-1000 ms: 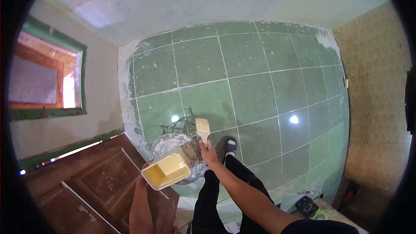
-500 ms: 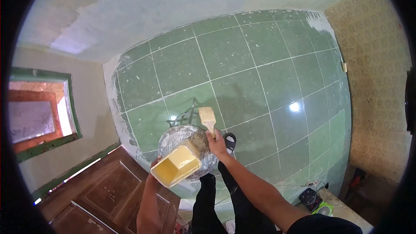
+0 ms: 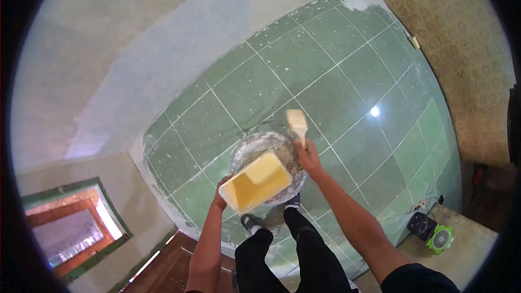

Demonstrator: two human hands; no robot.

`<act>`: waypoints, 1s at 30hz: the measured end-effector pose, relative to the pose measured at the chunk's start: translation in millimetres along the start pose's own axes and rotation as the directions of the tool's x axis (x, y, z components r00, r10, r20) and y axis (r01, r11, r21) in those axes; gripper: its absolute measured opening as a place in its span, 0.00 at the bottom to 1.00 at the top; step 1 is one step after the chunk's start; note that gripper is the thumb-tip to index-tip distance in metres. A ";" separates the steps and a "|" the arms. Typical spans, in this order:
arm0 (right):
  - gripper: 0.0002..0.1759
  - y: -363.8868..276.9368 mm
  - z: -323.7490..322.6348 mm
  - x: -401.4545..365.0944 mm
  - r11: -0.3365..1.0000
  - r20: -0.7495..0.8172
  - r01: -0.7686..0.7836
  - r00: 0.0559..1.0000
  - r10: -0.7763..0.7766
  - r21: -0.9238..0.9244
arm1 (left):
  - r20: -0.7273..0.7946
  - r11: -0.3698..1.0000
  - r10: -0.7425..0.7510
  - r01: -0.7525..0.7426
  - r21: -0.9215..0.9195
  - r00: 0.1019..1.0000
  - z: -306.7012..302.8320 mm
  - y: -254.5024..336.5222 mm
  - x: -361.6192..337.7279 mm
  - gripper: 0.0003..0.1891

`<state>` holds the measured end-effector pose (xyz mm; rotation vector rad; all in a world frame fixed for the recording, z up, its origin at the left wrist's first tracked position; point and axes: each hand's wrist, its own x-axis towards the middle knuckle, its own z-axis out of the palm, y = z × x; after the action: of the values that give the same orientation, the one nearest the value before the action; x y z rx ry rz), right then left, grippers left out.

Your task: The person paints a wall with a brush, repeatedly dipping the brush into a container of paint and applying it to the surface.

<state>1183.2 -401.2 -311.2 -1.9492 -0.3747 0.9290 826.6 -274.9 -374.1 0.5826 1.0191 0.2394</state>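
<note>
In my left hand (image 3: 221,192) is a rectangular plastic tub (image 3: 279,172), gripped by its left side and tilted so its yellowish inside shows. Most of those fingers are hidden behind the tub. My right hand (image 3: 308,157) is closed round the handle of a wide flat paintbrush (image 3: 296,121), its pale bristles pointing away from me. Under the tub is a round, white-spattered stool top (image 3: 255,144), partly covered by it. The brush is beside the stool's right edge, apart from the tub.
Green floor tiles (image 3: 255,87) with white spots run to the patchy wall (image 3: 179,49). A brown panelled door (image 3: 168,266) is at lower left, below a green-framed window opening (image 3: 81,228). A green-and-black fan-like device (image 3: 439,239) rests on a ledge at lower right.
My view has turned, and the room appears rotated. The tub and brush have moved right in view, both still held. My feet now show beside the stool.
</note>
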 end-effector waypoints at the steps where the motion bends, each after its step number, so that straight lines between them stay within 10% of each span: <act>1: 0.26 -9.6 -15.2 9.0 0.999 -0.057 0.033 0.998 -0.034 -0.010 | 0.075 0.975 0.099 -0.112 0.194 0.992 16.6 10.0 12.8 0.17; 13: 0.29 -32.1 -162.9 128.2 0.989 -0.324 -0.109 0.936 0.135 0.097 | 0.376 0.760 0.054 -0.282 0.586 0.925 203.7 109.9 185.6 0.19; 17: 0.31 -29.1 -206.8 145.5 0.979 -0.390 -0.136 0.902 0.187 0.155 | 0.296 0.814 -0.183 -0.025 0.580 0.937 259.2 118.2 222.9 0.17; 19: 0.33 -14.5 -225.9 158.8 0.975 -0.402 -0.210 0.888 0.222 0.074 | 0.585 0.508 -0.034 -0.490 0.708 0.810 270.1 108.6 246.1 0.19; 20: 0.33 -7.4 -232.1 159.8 0.974 -0.404 -0.204 0.886 0.227 0.101 | 0.577 0.501 -0.078 -0.468 0.728 0.813 280.9 109.5 246.4 0.19; 22: 0.33 10.7 -251.9 166.4 0.970 -0.409 -0.207 0.880 0.242 0.128 | 0.265 0.740 -0.331 0.074 0.669 0.906 328.5 116.6 233.3 0.22; 30: 0.34 70.9 -321.9 179.3 0.960 -0.362 -0.175 0.899 0.246 0.217 | 0.163 0.754 -0.407 0.230 0.615 0.899 396.3 69.9 219.3 0.23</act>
<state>1532.6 -530.2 -356.9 -1.9721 0.1497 0.6610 1283.3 -255.4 -340.7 0.9541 0.8801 -0.4863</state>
